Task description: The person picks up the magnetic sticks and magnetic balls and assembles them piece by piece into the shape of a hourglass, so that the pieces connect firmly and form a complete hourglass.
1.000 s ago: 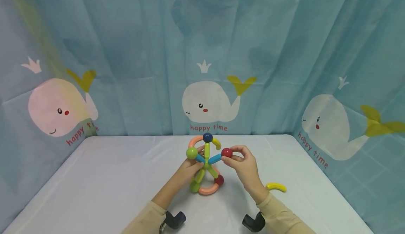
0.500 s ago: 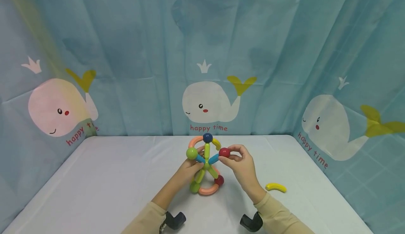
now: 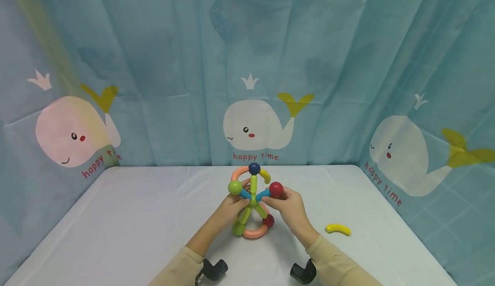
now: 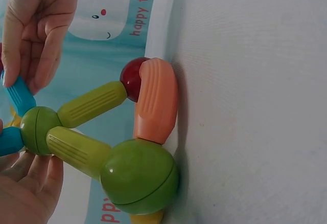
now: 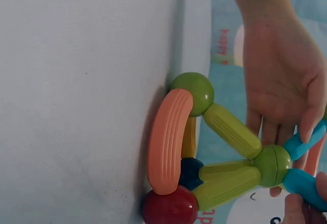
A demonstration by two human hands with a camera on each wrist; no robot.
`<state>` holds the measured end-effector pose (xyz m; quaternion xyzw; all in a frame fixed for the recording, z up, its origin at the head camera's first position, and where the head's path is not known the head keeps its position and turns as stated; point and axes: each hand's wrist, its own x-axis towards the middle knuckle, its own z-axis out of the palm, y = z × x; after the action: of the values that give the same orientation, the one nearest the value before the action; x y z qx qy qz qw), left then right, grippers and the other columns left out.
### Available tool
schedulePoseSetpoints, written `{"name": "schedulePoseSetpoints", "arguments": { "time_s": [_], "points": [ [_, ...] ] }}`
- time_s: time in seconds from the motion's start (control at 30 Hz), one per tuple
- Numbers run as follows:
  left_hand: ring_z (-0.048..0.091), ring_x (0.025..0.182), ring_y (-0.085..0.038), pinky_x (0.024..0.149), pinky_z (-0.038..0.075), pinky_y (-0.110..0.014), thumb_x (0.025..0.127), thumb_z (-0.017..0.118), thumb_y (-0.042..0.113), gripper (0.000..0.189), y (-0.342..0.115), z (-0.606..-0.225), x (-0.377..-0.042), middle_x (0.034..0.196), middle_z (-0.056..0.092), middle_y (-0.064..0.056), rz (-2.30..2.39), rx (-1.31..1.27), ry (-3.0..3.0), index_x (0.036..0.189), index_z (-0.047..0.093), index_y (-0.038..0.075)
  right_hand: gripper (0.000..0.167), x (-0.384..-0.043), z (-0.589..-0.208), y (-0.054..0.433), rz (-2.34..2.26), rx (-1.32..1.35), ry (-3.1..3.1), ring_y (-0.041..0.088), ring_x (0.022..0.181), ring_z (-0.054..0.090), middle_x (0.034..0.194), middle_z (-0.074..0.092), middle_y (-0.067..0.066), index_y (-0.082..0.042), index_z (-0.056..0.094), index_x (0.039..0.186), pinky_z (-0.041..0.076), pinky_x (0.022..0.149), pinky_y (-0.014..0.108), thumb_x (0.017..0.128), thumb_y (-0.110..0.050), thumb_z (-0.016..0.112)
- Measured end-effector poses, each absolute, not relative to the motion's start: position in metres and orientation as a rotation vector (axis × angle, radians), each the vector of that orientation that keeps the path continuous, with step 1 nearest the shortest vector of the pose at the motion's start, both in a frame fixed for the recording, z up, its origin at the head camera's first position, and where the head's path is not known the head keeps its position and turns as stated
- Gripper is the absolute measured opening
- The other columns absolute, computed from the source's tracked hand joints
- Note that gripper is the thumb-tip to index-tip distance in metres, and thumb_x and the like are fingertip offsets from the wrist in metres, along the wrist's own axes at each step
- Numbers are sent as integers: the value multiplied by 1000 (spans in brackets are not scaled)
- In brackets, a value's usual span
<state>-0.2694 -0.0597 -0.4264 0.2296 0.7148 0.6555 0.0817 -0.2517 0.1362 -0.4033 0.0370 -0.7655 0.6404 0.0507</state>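
Note:
A ball-and-stick building toy stands upright in the head view, with a green hub ball [image 3: 253,200] at its centre. My left hand [image 3: 228,211] holds it from the left, thumb on the left blue stick beside the hub and fingers behind. My right hand [image 3: 291,211] pinches the right blue stick [image 3: 264,194], which bears a red ball [image 3: 276,189] at its outer end. A navy ball [image 3: 254,168] tops the toy, joined to a curved orange stick and a curved yellow one. In the right wrist view, the curved orange stick [image 5: 170,142] joins the lower green and red balls.
A loose curved yellow stick [image 3: 338,229] lies on the white table [image 3: 127,226], right of my right forearm. Black wrist mounts [image 3: 215,269] sit on both arms. A blue curtain [image 3: 174,84] with whale prints hangs behind the table.
My right hand has shifted left and down, its fingers passing from the red ball to the blue stick. The red ball stays at that stick's end. My left hand holds still.

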Motion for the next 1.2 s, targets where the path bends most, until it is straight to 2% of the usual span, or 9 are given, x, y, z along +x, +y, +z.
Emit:
{"name": "schedulePoseSetpoints", "arguments": {
  "time_s": [0.23, 0.4, 0.5, 0.7, 1.2],
  "points": [
    [34, 144, -46, 115, 33, -60, 102, 42, 4, 58, -60, -427, -269, 158, 33, -26, 1967, 679, 2158, 156, 23, 4, 27, -255, -401, 132, 1917, 165, -2333, 16, 96, 68, 98, 75, 9, -4, 74, 103, 55, 91, 34, 81, -17, 82],
    [43, 140, -43, 111, 41, -58, 101, 51, 6, 58, -58, -427, -268, 156, 40, -21, 1946, 643, 2273, 155, 30, 9, 26, -255, -400, 131, 1896, 198, -2338, 14, 91, 68, 95, 76, 9, -4, 75, 102, 54, 86, 29, 80, -16, 83],
    [50, 135, -40, 107, 46, -55, 98, 58, 9, 59, -55, -428, -268, 154, 45, -17, 1912, 598, 2378, 153, 36, 12, 25, -254, -399, 132, 1890, 203, -2351, 13, 92, 68, 95, 76, 8, -5, 75, 102, 55, 87, 30, 81, -17, 82],
    [57, 127, -39, 101, 51, -54, 93, 68, 13, 61, -50, -429, -271, 142, 56, -20, 1884, 576, 2494, 149, 42, 9, 25, -252, -400, 139, 1910, 189, -2355, 14, 96, 69, 98, 77, 8, -7, 76, 104, 57, 91, 36, 82, -17, 81],
    [66, 116, -33, 96, 56, -47, 88, 76, 22, 65, -45, -435, -274, 132, 66, -14, 1913, 427, 2522, 146, 47, 18, 27, -254, -401, 145, 1979, 211, -2351, 14, 93, 72, 101, 76, 13, -1, 74, 108, 59, 89, 32, 85, -13, 78]
  ]
}}
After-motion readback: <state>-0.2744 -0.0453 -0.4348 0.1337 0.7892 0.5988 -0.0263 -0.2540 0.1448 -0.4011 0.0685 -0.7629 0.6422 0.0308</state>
